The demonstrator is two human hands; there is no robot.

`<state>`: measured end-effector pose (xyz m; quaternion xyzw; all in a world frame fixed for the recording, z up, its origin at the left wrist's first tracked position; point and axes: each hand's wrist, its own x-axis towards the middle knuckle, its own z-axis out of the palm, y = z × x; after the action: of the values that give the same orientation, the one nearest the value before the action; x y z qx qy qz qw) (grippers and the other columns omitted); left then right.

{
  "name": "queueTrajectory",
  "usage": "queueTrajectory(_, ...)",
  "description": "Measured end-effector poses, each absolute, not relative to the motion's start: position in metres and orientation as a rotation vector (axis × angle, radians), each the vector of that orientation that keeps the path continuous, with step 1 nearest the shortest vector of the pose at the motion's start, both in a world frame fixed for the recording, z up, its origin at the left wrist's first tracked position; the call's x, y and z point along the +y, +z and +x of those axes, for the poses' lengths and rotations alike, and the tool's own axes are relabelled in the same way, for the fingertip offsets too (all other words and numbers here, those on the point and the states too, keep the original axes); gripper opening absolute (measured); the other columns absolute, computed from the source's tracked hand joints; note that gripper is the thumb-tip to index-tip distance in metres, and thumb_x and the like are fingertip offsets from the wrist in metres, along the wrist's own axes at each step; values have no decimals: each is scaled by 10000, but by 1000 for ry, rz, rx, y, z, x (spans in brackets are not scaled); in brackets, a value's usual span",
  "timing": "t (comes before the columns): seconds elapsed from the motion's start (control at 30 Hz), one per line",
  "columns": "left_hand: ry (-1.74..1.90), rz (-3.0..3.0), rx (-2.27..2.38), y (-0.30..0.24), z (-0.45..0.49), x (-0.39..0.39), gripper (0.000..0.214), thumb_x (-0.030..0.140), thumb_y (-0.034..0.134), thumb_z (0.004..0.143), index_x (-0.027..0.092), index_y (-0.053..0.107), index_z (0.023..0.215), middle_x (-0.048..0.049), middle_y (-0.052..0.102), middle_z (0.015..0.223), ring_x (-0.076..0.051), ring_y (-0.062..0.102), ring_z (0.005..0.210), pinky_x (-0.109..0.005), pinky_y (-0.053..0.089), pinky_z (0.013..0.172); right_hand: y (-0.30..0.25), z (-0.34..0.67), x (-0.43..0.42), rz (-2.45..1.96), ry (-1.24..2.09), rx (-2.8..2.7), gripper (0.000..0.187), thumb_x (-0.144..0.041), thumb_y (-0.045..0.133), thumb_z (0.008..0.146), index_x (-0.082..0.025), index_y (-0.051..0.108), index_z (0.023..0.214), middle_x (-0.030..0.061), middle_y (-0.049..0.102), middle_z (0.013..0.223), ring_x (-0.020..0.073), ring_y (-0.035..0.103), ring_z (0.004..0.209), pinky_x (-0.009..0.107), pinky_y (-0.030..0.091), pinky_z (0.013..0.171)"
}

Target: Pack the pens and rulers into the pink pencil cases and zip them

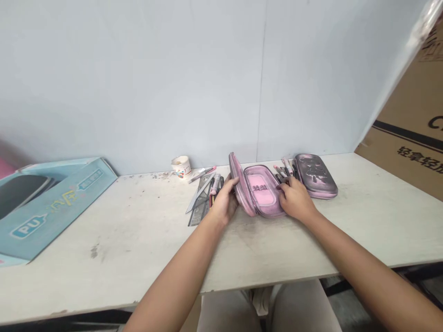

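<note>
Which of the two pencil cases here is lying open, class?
The pink pencil case between the left hand and right hand is open, showing its pink inside; the darker, mottled case beside the right hand is shut.

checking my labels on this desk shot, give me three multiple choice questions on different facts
1. What state is the pink pencil case in? A) zipped shut B) open C) inside a box
2. How many hands touch it? A) none B) one C) two
3. Where do the rulers lie? A) left of the case B) inside it C) on the blue box

Answers:
1. B, its two halves are spread, showing the pink lining.
2. C, the left hand grips the raised half and the right hand rests on the other rim.
3. A, they lie beside it on the table.
</note>
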<state>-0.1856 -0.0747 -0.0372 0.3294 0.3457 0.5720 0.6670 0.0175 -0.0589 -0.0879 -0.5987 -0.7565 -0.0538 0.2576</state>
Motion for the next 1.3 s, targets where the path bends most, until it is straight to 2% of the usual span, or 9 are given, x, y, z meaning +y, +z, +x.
queueTrajectory(0.23,1285,1035,929,-47,-186,-71,538,287,549,773,288,381,1283,-33,515,1277,-176,509,1143,-335,403,968,-86,38,-55,-1759,-361,-2061,308,-212,443,759,-212,691,942,148,568,1000,318,444,979,466,349,782)
queueTrajectory(0.37,1268,1532,1148,-58,-187,-67,494,318,481,820,211,402,1296,-74,390,1388,-185,295,1313,-370,170,1106,-89,60,-52,-1813,-399,-2028,308,-251,446,762,-225,694,943,141,567,1014,322,428,984,480,347,782)
queueTrajectory(0.47,1113,1886,1281,-69,-185,-68,525,351,480,815,116,428,1281,-149,310,1422,-228,209,1346,-393,121,1113,-90,79,-52,-1852,-386,-2006,318,-265,447,760,-238,691,962,140,559,1035,325,422,982,495,343,784)
queueTrajectory(0.6,884,2251,1313,-82,-178,-76,503,383,483,814,96,485,1228,-198,297,1414,-274,242,1330,-432,207,1085,-90,99,-53,-1918,-373,-2001,335,-267,442,762,-243,683,994,145,555,1017,327,426,979,499,343,787)
queueTrajectory(0.77,792,2516,1461,-72,-180,-78,430,379,383,866,156,478,1222,-153,384,1366,-257,328,1281,-451,259,1049,-77,96,-55,-1999,-454,-2026,346,-250,424,776,-210,678,1007,153,545,1018,331,431,991,478,356,786)
queueTrajectory(0.93,856,2446,2217,-58,-218,-59,365,365,380,857,134,525,1099,-159,518,1182,-274,423,1163,-472,235,1025,-55,45,-59,-1782,-462,-2080,335,-286,403,810,-195,674,985,144,534,1070,319,419,1009,436,371,781)
queueTrajectory(1.03,670,2256,2559,-67,-241,-48,434,422,418,817,80,539,1056,-204,538,1086,-328,456,1082,-521,252,973,-48,7,-58,-1630,-395,-2125,322,-266,406,813,-196,669,985,136,537,1045,298,418,1004,418,367,799)
queueTrajectory(1.17,510,2242,2609,-79,-250,-44,449,426,402,818,54,567,1007,-221,544,1045,-345,461,1055,-543,249,949,-48,-28,-52,-1479,-280,-2170,296,-247,419,807,-193,673,949,124,542,1040,286,413,1012,409,367,825)
queueTrajectory(1.3,724,2284,2522,-69,-246,-47,415,377,320,869,68,582,961,-208,553,1025,-317,479,1031,-488,306,918,-54,-40,-46,-1391,-190,-2124,282,-243,411,816,-180,670,906,120,567,978,278,435,991,416,370,856)
